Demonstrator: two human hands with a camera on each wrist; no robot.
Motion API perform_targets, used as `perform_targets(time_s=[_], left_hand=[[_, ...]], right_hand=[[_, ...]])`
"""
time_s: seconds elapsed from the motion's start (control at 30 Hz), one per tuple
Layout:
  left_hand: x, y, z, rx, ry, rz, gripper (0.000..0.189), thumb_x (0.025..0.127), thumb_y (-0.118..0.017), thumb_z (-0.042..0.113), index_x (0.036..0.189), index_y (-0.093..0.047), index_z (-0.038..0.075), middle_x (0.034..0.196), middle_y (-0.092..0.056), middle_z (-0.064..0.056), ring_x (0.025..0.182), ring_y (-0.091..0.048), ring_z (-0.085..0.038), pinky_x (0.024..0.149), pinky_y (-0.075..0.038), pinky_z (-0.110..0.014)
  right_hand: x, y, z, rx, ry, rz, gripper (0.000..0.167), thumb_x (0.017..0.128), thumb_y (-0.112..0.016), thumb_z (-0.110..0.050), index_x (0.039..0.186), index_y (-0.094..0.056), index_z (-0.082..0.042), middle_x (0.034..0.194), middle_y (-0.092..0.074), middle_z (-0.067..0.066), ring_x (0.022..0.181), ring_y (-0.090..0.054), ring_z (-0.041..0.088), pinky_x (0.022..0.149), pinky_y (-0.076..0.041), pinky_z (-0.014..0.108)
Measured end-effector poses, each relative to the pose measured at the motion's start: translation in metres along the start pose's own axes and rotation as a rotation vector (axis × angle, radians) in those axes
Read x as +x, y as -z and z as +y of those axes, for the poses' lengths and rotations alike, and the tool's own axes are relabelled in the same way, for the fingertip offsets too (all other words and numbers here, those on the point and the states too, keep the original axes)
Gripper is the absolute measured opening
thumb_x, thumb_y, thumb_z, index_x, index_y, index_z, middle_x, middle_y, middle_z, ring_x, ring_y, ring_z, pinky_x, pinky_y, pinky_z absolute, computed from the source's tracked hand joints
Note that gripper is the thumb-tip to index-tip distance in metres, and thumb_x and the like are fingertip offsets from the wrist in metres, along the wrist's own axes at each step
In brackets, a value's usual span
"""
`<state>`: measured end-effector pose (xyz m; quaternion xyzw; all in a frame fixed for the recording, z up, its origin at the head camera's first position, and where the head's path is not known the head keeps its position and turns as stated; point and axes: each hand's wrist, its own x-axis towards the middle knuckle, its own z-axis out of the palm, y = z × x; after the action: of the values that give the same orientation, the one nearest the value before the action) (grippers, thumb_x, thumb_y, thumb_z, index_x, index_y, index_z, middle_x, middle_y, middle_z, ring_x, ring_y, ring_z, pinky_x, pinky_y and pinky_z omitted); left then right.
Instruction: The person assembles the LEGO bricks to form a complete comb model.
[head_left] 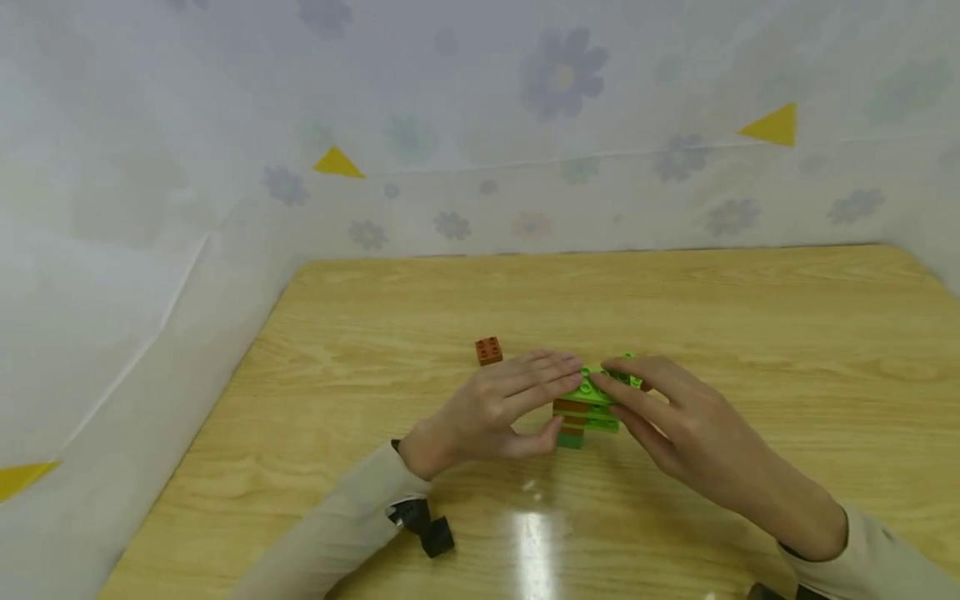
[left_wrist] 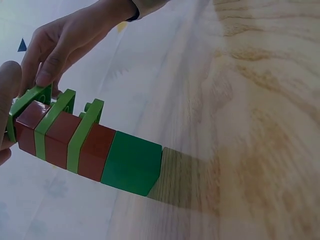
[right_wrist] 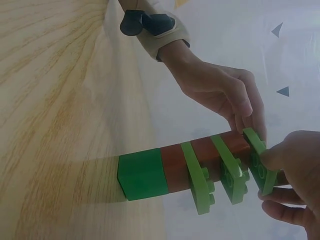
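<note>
A stacked toy-brick tower stands on the table, with a dark green block (left_wrist: pixel 131 162) at its foot. Above that block, brown bricks (right_wrist: pixel 174 168) alternate with light green plates (right_wrist: pixel 197 177) that jut out to one side. My left hand (head_left: pixel 498 408) lays its straight fingers against the top of the tower, thumb low beside the brown bricks. From the other side, my right hand (head_left: pixel 697 425) pinches the jutting end of the top light green plate (right_wrist: pixel 260 162) between thumb and fingers. Its fingers partly cover the studs in the head view.
A loose brown brick (head_left: pixel 488 351) lies beyond my left hand. The wooden table (head_left: pixel 375 317) meets a white flowered cloth wall (head_left: pixel 465 200) at the back and left. A black wrist device (head_left: pixel 423 525) hangs below my left sleeve.
</note>
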<state>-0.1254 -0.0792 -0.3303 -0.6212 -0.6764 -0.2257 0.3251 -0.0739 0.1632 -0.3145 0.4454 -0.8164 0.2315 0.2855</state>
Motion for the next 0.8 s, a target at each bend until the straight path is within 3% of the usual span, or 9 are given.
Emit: perform_targets(time_s=[0.33,0.6,0.8], left_hand=[[-0.0048,-0.0029,-0.0024,0.004,-0.026,0.025,0.039,0.081,-0.064,0.01,0.114,-0.065,-0.01,0.118,-0.065,-0.023,0.114,-0.062,-0.029,0.104,-0.045,-0.032],[-0.0047,-0.0069,-0.0006,-0.085,0.05,-0.011,0.048,0.078,-0.068,0.007,0.122,-0.058,-0.01,0.127,-0.059,-0.024,0.122,-0.056,-0.029,0.105,-0.044,-0.029],[-0.0029,-0.0099,0.002,-0.07,0.037,0.011,0.051,0.074,-0.071,0.008,0.12,-0.06,-0.011,0.126,-0.059,-0.026,0.121,-0.056,-0.03,0.104,-0.043,-0.029]], right_hand=[[0.004,-0.0035,-0.0006,0.002,0.078,0.145,0.04,0.105,-0.041,-0.027,0.11,-0.07,0.0,0.109,-0.064,0.014,0.092,-0.063,0.026,0.068,-0.053,0.028],[0.0018,-0.0004,0.002,0.013,0.048,0.088,0.042,0.105,-0.04,-0.029,0.113,-0.069,0.001,0.108,-0.063,0.014,0.089,-0.062,0.025,0.066,-0.052,0.026],[0.0013,0.002,0.0049,0.031,0.051,0.093,0.04,0.105,-0.042,-0.029,0.111,-0.07,0.0,0.105,-0.064,0.013,0.085,-0.062,0.024,0.063,-0.051,0.022]])
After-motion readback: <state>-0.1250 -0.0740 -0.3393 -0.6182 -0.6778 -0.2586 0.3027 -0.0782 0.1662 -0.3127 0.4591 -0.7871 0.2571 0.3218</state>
